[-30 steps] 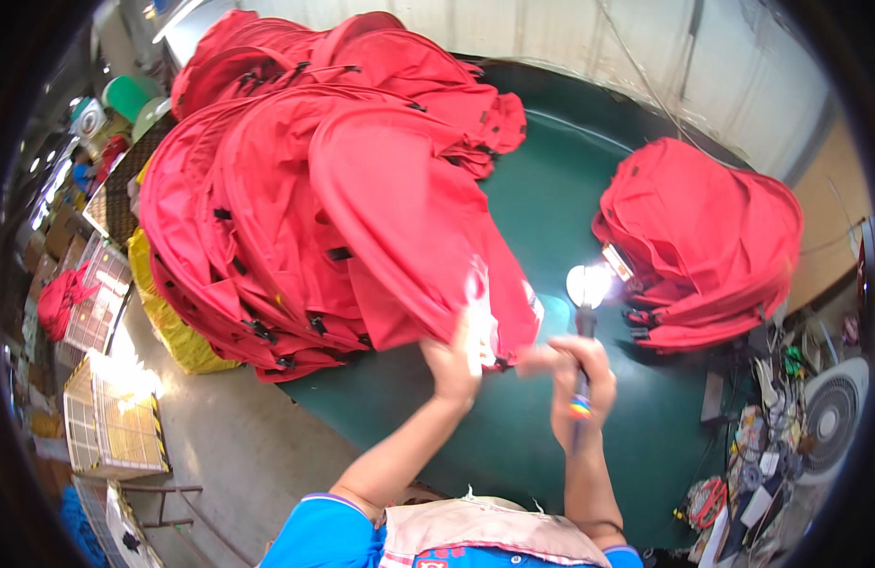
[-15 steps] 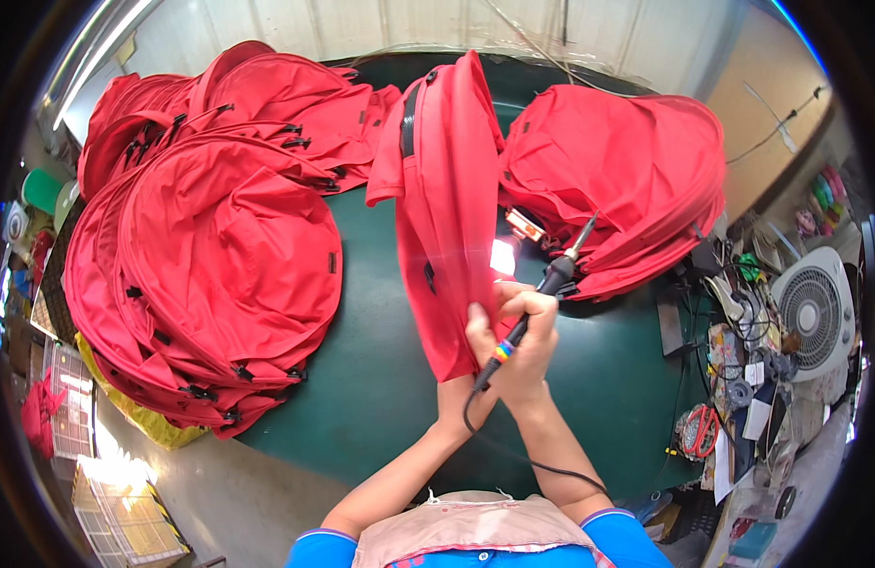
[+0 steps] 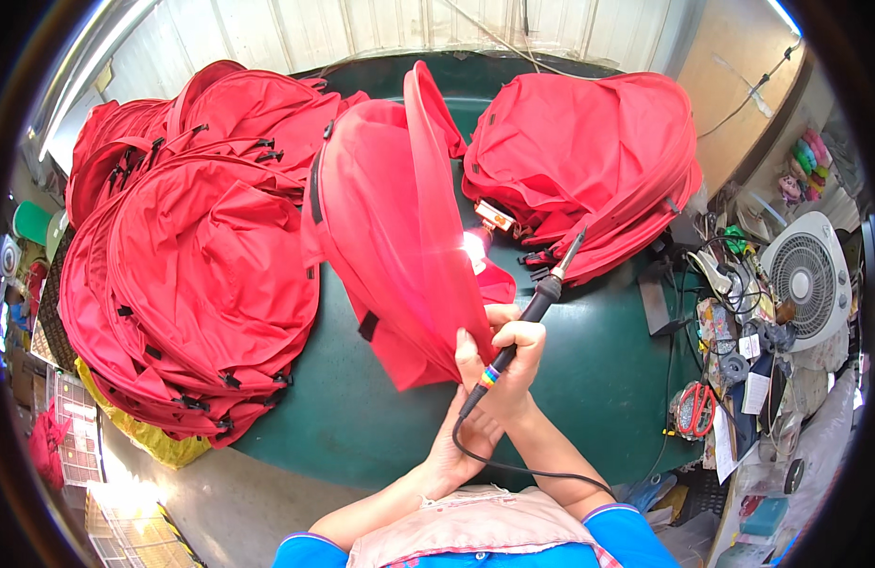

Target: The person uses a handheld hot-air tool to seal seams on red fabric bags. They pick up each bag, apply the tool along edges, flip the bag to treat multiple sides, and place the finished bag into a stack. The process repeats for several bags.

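Observation:
I hold a folded red fabric piece upright over the green table. My right hand grips a black soldering iron with its tip pointing up and right, and also pinches the fabric's lower edge. My left hand sits just below it, supporting the fabric from underneath; what its fingers hold is partly hidden. A small lit lamp glows behind the fabric.
A large stack of red fabric pieces lies at the left, another stack at the back right. A white fan, cables and red scissors crowd the right edge. The iron's cord loops toward me.
The red piece was lifted off the left stack and swung to the middle, now standing upright. Both hands came together at its lower edge; the iron's tip now points up-right.

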`<act>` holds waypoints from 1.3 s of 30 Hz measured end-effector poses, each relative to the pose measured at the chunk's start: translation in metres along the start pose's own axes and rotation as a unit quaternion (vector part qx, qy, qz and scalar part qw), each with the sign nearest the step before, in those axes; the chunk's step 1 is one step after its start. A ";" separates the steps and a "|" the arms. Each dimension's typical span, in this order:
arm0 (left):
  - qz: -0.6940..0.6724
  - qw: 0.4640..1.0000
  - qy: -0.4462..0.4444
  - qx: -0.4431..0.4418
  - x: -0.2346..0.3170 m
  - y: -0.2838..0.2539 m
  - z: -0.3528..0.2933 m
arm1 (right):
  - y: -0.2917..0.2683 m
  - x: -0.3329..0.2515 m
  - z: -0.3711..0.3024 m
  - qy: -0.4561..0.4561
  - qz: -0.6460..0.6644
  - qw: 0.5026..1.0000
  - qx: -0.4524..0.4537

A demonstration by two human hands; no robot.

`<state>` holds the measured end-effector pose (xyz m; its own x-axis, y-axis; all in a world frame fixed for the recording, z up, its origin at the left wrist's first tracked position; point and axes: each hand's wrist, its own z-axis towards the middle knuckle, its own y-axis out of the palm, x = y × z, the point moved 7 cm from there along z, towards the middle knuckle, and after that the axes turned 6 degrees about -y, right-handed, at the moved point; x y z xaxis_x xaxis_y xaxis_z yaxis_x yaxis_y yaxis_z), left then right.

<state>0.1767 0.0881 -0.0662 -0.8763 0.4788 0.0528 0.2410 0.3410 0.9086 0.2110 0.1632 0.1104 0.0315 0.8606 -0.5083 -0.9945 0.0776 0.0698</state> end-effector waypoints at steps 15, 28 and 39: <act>0.168 0.830 0.530 0.034 0.117 0.101 -0.077 | -0.006 -0.065 0.043 -0.142 0.070 0.983 -0.096; 0.208 0.917 0.338 -0.038 0.179 0.087 0.035 | -0.060 0.095 0.054 0.111 -0.125 0.985 0.037; 0.440 0.880 0.177 0.009 0.148 0.092 0.054 | -0.032 0.094 0.063 0.160 -0.019 0.984 -0.081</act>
<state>0.0913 0.2339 0.0025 -0.4211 0.2825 0.8619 0.8953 -0.0226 0.4448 0.2517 0.2734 0.1141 0.0625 0.6547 -0.7533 -0.9968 0.0038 -0.0794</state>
